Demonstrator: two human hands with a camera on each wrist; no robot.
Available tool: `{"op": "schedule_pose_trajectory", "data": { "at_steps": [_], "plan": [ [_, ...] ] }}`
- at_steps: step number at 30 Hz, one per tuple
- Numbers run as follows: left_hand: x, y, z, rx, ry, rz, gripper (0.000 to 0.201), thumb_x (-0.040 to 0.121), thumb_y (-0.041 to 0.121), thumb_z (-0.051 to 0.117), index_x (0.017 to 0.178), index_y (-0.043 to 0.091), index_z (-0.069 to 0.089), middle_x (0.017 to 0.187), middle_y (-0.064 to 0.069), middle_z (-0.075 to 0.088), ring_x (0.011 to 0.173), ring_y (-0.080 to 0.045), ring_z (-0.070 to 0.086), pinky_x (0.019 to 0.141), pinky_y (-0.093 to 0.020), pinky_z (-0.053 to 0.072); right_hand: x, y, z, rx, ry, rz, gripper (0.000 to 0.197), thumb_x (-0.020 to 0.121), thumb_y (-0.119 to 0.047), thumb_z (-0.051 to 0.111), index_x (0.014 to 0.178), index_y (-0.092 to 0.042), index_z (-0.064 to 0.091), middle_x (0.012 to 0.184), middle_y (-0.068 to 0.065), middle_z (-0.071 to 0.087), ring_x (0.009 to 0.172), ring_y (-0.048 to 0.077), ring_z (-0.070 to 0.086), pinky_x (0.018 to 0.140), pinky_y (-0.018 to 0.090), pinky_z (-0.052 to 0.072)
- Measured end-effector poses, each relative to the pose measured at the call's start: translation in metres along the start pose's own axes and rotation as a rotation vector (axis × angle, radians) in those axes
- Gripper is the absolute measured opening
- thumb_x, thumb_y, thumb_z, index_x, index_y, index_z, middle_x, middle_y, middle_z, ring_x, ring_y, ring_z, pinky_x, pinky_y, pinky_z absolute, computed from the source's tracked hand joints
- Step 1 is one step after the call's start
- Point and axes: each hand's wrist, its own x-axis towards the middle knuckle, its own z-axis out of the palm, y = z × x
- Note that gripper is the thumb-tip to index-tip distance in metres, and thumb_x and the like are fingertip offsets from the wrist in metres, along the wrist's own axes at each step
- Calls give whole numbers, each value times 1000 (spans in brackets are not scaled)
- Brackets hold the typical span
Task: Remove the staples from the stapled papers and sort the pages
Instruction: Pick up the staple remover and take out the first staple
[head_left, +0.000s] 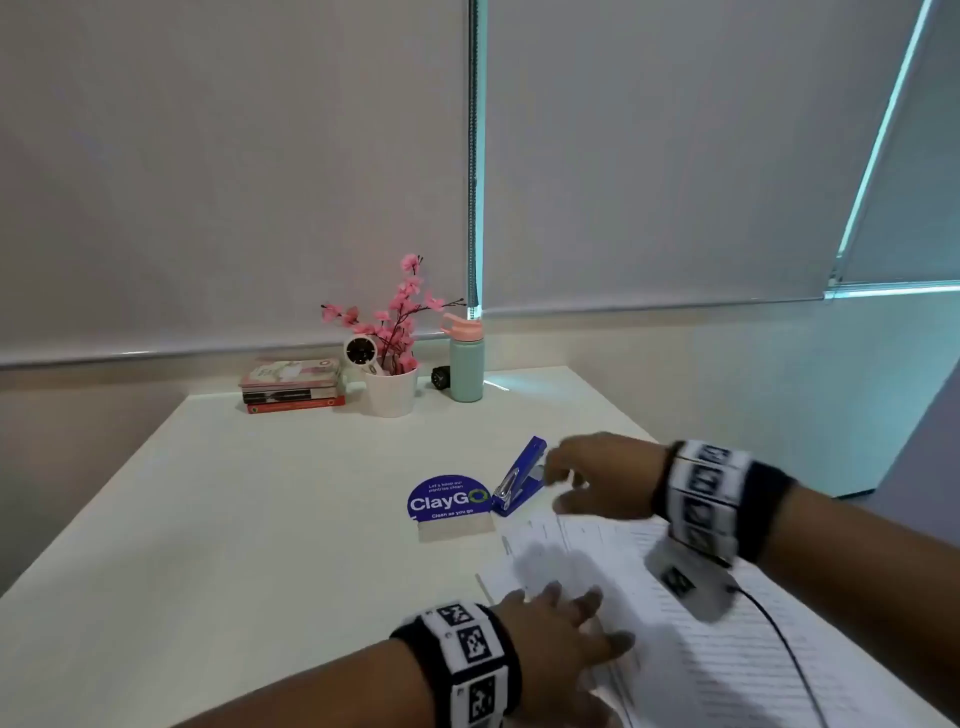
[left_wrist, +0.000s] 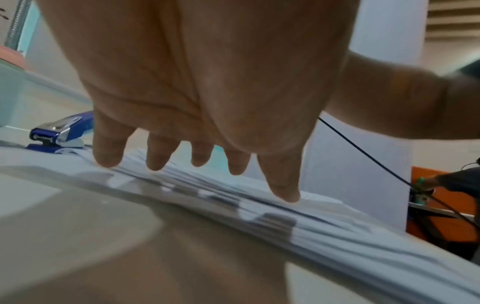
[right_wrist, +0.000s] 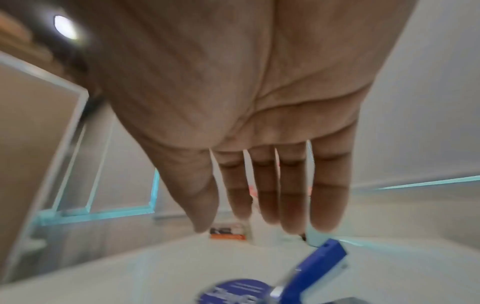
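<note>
Right now you are pinning the stapled papers (head_left: 649, 582) flat on the near right of the desk (head_left: 260, 519) with your left hand (head_left: 561, 634), fingers straight, while your right hand (head_left: 597, 478), fingers apart and empty, is reaching for the blue stapler (head_left: 519, 480) just beyond them, so next you likely need to grasp it.

The head view looks forward and down from above the near edge of the bench (head_left: 260, 519), taking in both wrists, the papers (head_left: 675, 623), the blue stapler (head_left: 519, 480) and the far blinds. The left wrist view sits very low and close under the left hand (left_wrist: 202, 82), looking along the fingers across the papers (left_wrist: 324, 236) toward the stapler (left_wrist: 62, 131). The right wrist view looks along the right hand (right_wrist: 246, 102) from higher up, tilted toward the far wall. All three views share the stapler (right_wrist: 314, 273).
</note>
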Motion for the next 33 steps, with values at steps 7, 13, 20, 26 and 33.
{"op": "schedule_pose_trajectory", "data": {
  "at_steps": [7, 13, 20, 26, 33],
  "plan": [
    [-1, -12, 15, 86, -39, -36, 66, 94, 65, 32, 147, 44, 1, 162, -9, -3, 146, -46, 3, 109, -69, 15, 127, 14, 36, -374, -55, -14, 73, 84, -30, 67, 148, -23, 34, 149, 2, 37, 131, 28, 41, 101, 44, 43],
    [-33, -31, 16, 67, -128, -80, 68, 95, 64, 28, 151, 40, -3, 163, -5, -7, 147, -42, -3, 112, -66, 12, 155, 10, 55, -417, -249, -14, 38, 88, -42, 57, 121, -22, 61, 121, 2, 62, 112, 28, 58, 95, 47, 45],
    [-45, -34, 21, 41, -123, -103, 73, 92, 71, 25, 150, 42, -7, 162, 1, -13, 149, -34, -10, 114, -63, 7, 128, 36, 50, -88, 147, 89, 20, 92, -45, 51, 90, -26, 50, 100, -4, 64, 102, 25, 59, 91, 38, 33],
    [-43, -29, 24, -14, -82, -177, 75, 89, 71, 38, 151, 46, 3, 163, 3, -6, 150, -30, -6, 117, -60, 6, 58, 40, -9, 82, 437, 7, 20, 93, -43, 54, 95, -24, 48, 91, -4, 58, 83, 26, 55, 72, 33, 40],
    [-43, -30, -16, -173, 470, -268, 41, 89, 47, 58, 127, 33, 53, 133, 5, 50, 123, -17, 48, 103, -36, 40, -33, 29, 19, -70, 3, 10, 30, 95, -48, 53, 99, -18, 48, 95, 3, 57, 83, 23, 50, 71, 32, 37]
  ]
}}
